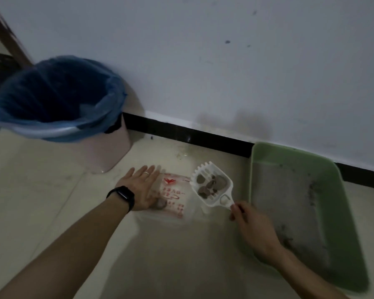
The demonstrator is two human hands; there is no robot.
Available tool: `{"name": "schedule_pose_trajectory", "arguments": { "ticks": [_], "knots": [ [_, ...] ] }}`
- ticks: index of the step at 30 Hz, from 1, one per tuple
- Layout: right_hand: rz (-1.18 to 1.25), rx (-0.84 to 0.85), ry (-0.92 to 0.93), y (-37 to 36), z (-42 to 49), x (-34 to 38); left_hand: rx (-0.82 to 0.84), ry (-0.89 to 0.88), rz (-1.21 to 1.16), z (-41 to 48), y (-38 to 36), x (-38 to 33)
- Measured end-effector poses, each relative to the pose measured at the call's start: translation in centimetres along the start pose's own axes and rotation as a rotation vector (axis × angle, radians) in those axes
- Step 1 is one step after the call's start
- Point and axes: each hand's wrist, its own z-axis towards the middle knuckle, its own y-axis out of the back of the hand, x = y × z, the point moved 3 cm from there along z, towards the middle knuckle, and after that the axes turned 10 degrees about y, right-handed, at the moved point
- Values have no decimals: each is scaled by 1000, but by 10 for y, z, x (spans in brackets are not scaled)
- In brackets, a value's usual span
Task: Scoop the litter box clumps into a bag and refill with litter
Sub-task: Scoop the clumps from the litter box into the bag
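Floor [52, 201] of pale tile in dim light, seen from above, where it meets a white wall [203, 61] with a black skirting strip [181, 134]. Two bare hands reach in.

The left hand [138, 186] lies flat with straight, spread fingers on the left edge of one white plastic bag [177, 203] with red print, which is spread on the floor. That wrist carries one black wristband [122, 196], and one finger carries a ring. One grey clump [160, 204] lies on the bag just beside the thumb.

The right hand [251, 225] pinches the end of the handle of one white slotted scoop [205, 169], held over the right edge of the bag. The scoop carries several grey clumps [212, 185]; the exact number is hard to tell.

One green litter box [268, 156] sits on the floor at the right against the wall, just beside the right hand, with a thin layer of grey litter [285, 201] inside.

One pink bin [117, 152] lined with a blue liner [52, 100] stands at the left.
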Motion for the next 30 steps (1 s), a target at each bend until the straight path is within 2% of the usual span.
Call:
{"name": "schedule_pose_trajectory", "arguments": {
  "ticks": [3, 8, 12, 17, 24, 27, 30],
  "knots": [
    [-128, 98, 41, -32, 21, 18, -25, 2, 16, 0, -19, 10],
    [-477, 162, 223, -73, 41, 42, 0, 20, 14, -1, -37, 16],
    [-781, 86, 409, -79, 41, 61, 2, 3, 35, -1, -39, 22],
    [-887, -49, 485, -72, 41, 60, 12, 7, 51, 2, -38, 23],
    [-664, -61, 387, -54, 35, 61, -3, 18, 1, 7, -38, 14],
    [-395, -62, 135, -23, 26, 47, -20, 20, -56, 11, -28, 3],
    [-38, -166, -51, 23, 4, 20, -81, 0, -163, 16, -9, -20]
  ]
}}
